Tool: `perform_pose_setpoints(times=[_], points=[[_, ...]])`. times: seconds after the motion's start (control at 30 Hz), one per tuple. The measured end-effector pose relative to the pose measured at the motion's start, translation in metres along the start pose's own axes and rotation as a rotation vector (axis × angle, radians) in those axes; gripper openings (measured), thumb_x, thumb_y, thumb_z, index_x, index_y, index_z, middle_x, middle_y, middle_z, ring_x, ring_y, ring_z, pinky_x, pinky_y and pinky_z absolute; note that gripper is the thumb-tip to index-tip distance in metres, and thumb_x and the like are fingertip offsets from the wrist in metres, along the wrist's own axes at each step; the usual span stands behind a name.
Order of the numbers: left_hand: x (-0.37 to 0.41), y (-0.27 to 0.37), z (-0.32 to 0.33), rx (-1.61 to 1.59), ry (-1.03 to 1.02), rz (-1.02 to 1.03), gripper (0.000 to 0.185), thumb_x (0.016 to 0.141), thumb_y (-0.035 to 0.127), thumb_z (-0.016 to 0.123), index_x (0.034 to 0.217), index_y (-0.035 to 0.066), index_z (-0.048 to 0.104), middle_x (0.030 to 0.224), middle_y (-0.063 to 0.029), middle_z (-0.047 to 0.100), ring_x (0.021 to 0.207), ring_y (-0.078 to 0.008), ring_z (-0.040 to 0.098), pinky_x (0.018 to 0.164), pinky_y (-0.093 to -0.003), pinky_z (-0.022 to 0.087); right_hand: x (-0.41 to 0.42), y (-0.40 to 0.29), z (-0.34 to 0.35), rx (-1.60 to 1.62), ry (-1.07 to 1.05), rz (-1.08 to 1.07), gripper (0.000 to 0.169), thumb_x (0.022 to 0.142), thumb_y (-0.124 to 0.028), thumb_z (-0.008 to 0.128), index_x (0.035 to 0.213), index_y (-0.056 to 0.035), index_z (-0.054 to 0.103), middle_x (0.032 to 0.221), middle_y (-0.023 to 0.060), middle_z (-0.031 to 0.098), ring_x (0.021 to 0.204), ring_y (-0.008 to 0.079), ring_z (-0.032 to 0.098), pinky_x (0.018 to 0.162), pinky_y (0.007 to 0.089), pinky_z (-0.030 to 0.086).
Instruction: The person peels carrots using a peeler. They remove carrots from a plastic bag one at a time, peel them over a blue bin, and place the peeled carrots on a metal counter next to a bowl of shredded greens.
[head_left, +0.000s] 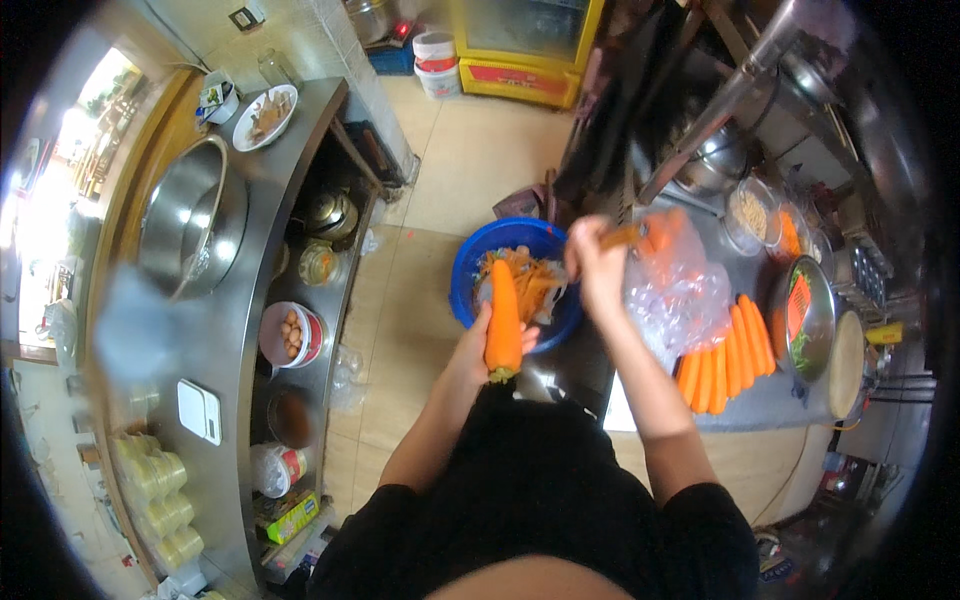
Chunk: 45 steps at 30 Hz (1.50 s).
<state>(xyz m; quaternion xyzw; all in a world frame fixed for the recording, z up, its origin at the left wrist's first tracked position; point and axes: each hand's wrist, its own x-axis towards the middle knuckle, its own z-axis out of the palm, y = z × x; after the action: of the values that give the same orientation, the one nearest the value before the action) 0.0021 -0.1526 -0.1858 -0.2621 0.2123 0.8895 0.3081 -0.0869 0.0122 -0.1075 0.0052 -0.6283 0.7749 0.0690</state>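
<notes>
A large orange carrot lies in my left hand, its stem end towards me and its tip pointing away over a blue plastic basin. Orange carrot peelings fill part of the basin, along with some pale scraps. My right hand, to the right of the basin's rim, grips a brown-handled tool whose head is blurred. Behind that tool, a clear plastic bag with orange carrots inside rests on the metal worktop. Several smooth carrots lie side by side next to the bag.
Right of the carrots stand a metal bowl with greens and a round board. A steel pole rises over this worktop. Along the left runs a steel counter bearing a large metal basin and a white scale.
</notes>
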Motion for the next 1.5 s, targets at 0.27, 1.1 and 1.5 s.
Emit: perform_pose_setpoints(times=[0.27,1.1,1.5], points=[[0.003,-0.010,0.006,0.179,-0.078,-0.079,0.052,0.086,0.050,0.035,0.110,0.005,0.046,0.094,-0.0099,0.057,0.080,-0.0207,0.057,0.067,-0.0341,0.050,-0.023,0.011,0.012,0.570,-0.205,0.740,0.017,0.085,-0.024,0.052,0.078,-0.0097,0.046,0.048,-0.0054,0.039,0.032,0.0040,0.033,0.027,0.0173,0.025],[0.004,0.012,0.021,0.141,0.066,0.030,0.060,0.083,0.058,0.031,0.108,0.007,0.046,0.092,-0.0109,0.055,0.080,-0.0247,0.058,0.067,-0.0389,0.050,0.023,-0.003,-0.003,-0.081,0.135,-0.063,0.026,0.087,-0.020,0.047,0.066,-0.0066,0.043,0.051,-0.0010,0.043,0.037,0.0074,0.037,0.035,0.0205,0.030],[0.000,0.003,0.003,-0.019,-0.372,-0.171,0.054,0.086,0.053,0.031,0.109,0.006,0.045,0.087,-0.0116,0.055,0.076,-0.0222,0.058,0.066,-0.0399,0.051,0.059,0.030,-0.020,0.134,0.249,0.306,0.025,0.086,-0.023,0.051,0.067,-0.0100,0.042,0.050,-0.0025,0.041,0.032,0.0057,0.032,0.030,0.0191,0.025]])
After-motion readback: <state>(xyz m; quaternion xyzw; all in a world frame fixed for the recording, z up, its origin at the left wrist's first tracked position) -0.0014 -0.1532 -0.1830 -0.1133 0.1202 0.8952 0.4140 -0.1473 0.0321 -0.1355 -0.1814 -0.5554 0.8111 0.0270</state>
